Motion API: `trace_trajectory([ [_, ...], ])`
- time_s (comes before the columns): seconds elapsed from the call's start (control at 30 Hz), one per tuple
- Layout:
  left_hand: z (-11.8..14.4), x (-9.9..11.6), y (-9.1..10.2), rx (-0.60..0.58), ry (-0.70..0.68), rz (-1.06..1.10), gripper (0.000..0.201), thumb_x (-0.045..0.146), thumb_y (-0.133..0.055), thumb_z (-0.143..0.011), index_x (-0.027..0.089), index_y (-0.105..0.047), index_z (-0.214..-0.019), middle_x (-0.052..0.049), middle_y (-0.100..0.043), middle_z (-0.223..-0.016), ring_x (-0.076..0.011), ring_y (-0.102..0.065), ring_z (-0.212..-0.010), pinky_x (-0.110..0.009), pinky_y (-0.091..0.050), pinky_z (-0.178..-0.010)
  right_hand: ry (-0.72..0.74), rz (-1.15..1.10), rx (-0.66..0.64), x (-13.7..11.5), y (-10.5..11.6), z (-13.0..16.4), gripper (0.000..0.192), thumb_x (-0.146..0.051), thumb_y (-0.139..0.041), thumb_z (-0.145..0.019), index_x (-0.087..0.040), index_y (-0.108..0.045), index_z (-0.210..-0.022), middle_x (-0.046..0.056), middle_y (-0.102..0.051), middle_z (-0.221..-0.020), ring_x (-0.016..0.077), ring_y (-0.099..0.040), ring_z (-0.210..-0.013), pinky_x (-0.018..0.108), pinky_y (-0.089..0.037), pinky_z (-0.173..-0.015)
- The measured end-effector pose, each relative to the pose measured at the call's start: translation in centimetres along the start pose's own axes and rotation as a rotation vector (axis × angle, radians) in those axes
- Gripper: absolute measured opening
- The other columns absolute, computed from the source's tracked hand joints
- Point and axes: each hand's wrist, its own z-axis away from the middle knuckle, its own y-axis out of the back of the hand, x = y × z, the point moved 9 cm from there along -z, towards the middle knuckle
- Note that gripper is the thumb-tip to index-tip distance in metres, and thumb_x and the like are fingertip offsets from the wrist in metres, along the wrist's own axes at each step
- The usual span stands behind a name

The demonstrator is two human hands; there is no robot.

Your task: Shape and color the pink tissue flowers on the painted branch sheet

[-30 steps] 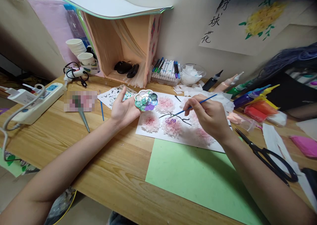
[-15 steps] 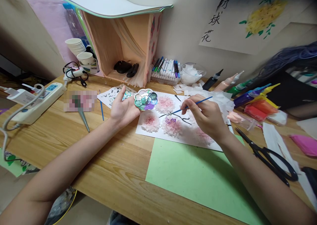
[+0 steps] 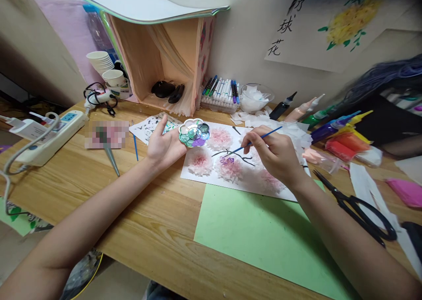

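Note:
My left hand [image 3: 165,146] is turned palm up, thumb raised, and bears a flower-shaped paint palette [image 3: 194,133] on its fingers. Green, purple and white paint fills the palette's wells. A thin blue paintbrush [image 3: 265,135] is pinched in my right hand [image 3: 272,159], its tip pointing down and left. That tip is at the purple marks on a pink tissue-paper flower [image 3: 229,170]; whether it touches cannot be made out. Several such flowers and black painted branches cover the white paper sheet [image 3: 186,173]. Part of the sheet is hidden behind my right hand.
Green paper [image 3: 250,234] lies in front of the sheet, with black scissors [image 3: 359,212] to the right. Paint bottles [image 3: 281,108] and torn tissue stand behind. A power strip [image 3: 62,133], another brush [image 3: 135,147] and a cardboard box [image 3: 141,62] are left and back.
The brush tip has shifted slightly down and left, from the black branch to the purple marks on the flower. My left hand and the palette stay in place.

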Motion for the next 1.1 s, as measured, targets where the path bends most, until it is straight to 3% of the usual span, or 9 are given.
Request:
trace_trajectory([
  [0.4, 0.0, 0.0, 0.2, 0.029, -0.004, -0.02, 0.071, 0.055, -0.029, -0.094, 0.007, -0.032, -0.145, -0.017, -0.057, -0.134, -0.0304, -0.049, -0.129, -0.049, -0.031, -0.113, -0.006, 0.012, 0.013, -0.1, 0.4, 0.1, 0.043, -0.042, -0.038, -0.098, -0.022, -0.06, -0.067, 0.001, -0.061, -0.061, 0.0156, -0.057, -0.066, 0.03, -0.041, -0.066],
  [0.8, 0.0, -0.2, 0.2, 0.011, 0.016, 0.051, 0.07, 0.055, -0.031, -0.094, 0.008, -0.032, -0.146, -0.018, -0.06, -0.131, -0.0308, -0.054, -0.124, -0.049, -0.035, -0.11, 0.013, -0.006, 0.03, -0.3, 0.2, -0.1, 0.038, -0.043, -0.041, -0.097, -0.023, -0.061, -0.072, 0.002, -0.064, -0.064, 0.0181, -0.059, -0.069, 0.033, -0.044, -0.067],
  [0.87, 0.0, -0.2, 0.2, 0.016, 0.017, 0.041, 0.071, 0.055, -0.031, -0.094, 0.007, -0.033, -0.145, -0.018, -0.06, -0.13, -0.031, -0.054, -0.125, -0.049, -0.034, -0.111, 0.036, -0.019, 0.069, -0.5, 0.6, 0.0, 0.037, -0.041, -0.04, -0.097, -0.024, -0.063, -0.074, 0.002, -0.064, -0.066, 0.0185, -0.058, -0.07, 0.033, -0.044, -0.068],
  [1.03, 0.0, -0.5, 0.2, 0.023, 0.019, -0.015, 0.07, 0.055, -0.03, -0.094, 0.003, -0.038, -0.141, -0.02, -0.061, -0.128, -0.0318, -0.054, -0.124, -0.049, -0.033, -0.111, 0.123, -0.127, 0.312, -1.6, 2.7, 0.8, 0.032, -0.036, -0.042, -0.097, -0.027, -0.065, -0.078, 0.003, -0.066, -0.073, 0.0211, -0.058, -0.074, 0.036, -0.043, -0.071],
  [1.1, 0.1, -0.8, 0.1, 0.022, 0.037, -0.013, 0.069, 0.054, -0.028, -0.095, 0.004, -0.04, -0.141, -0.02, -0.061, -0.128, -0.0324, -0.055, -0.123, -0.05, -0.033, -0.111, 0.161, -0.181, 0.286, -2.1, 2.4, 0.9, 0.03, -0.036, -0.042, -0.097, -0.028, -0.066, -0.08, 0.003, -0.067, -0.075, 0.0218, -0.059, -0.076, 0.038, -0.044, -0.071],
])
